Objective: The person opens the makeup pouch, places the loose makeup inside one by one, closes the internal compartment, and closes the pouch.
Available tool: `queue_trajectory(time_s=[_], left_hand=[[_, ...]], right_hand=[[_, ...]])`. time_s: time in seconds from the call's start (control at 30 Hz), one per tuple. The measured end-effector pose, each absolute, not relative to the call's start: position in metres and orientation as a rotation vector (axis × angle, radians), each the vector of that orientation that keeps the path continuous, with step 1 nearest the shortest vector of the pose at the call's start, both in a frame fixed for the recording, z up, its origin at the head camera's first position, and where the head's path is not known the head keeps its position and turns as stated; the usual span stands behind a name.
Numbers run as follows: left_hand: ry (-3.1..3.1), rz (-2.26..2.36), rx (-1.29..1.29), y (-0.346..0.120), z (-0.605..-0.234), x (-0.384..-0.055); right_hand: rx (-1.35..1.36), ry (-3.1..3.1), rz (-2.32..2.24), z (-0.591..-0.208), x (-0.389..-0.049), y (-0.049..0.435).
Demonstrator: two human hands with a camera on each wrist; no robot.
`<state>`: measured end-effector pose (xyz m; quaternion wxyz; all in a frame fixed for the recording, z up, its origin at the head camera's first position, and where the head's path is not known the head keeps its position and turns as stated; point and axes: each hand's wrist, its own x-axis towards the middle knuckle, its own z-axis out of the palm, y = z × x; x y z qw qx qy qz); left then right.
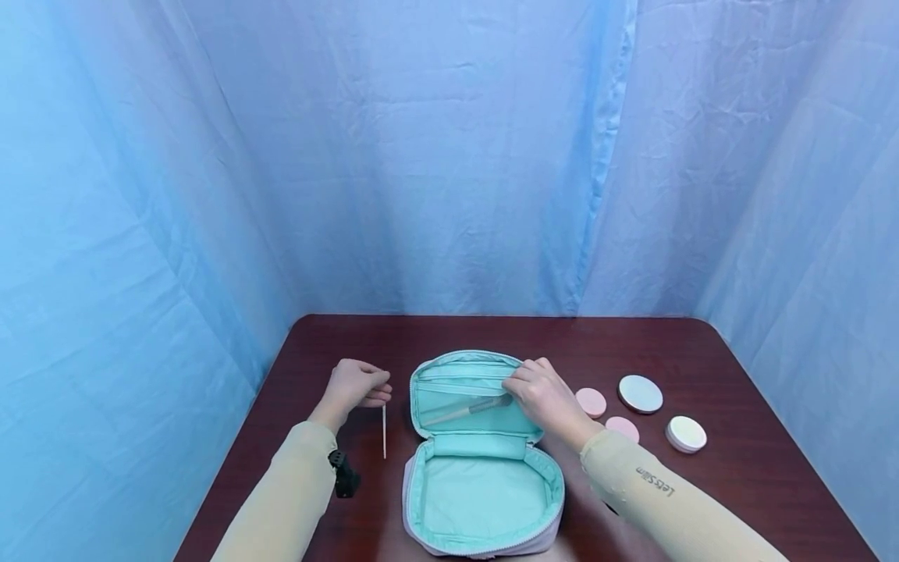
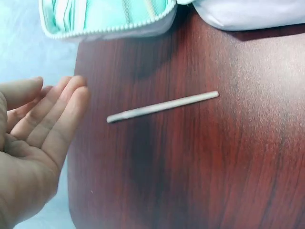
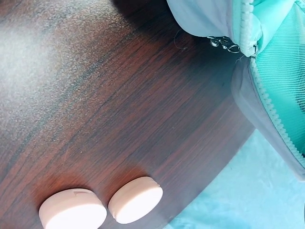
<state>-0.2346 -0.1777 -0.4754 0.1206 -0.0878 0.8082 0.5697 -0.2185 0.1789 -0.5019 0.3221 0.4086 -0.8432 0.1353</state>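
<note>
A cosmetic bag (image 1: 485, 540), turquoise inside and pale lilac outside, lies unzipped with its lid (image 1: 467, 359) folded back. Behind the lid's mesh pocket sits a light-handled brush (image 1: 449, 415) with a darker, wider end. My right hand (image 1: 544, 394) grips the lid at its upper right edge; the right wrist view leaves that hand out. On the table left of the bag is a thin pale stick (image 2: 164, 106). Beside it my left hand (image 2: 43, 124) hovers, fingers loosely extended and apart from the stick, thumb near the fingertips.
To the right of the bag are two pink round cases (image 1: 591, 402), a larger white-topped compact (image 1: 640, 394) and a white round jar (image 1: 686, 434). All stand on a dark red wooden table (image 1: 351, 336). Blue curtains (image 1: 449, 156) surround it at the back and sides.
</note>
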Motion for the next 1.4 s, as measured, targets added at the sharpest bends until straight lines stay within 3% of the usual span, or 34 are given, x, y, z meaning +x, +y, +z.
queue_trajectory(time_s=[0.87, 1.4], left_hand=[[2.198, 1.584, -0.664, -0.189, -0.516, -0.229], [2.33, 1.368, -0.586, -0.181, -0.53, -0.231]], right_hand=[[1.087, -2.205, 0.372, -0.502, -0.218, 0.18], [1.089, -2.224, 0.372, -0.499, -0.219, 0.179]])
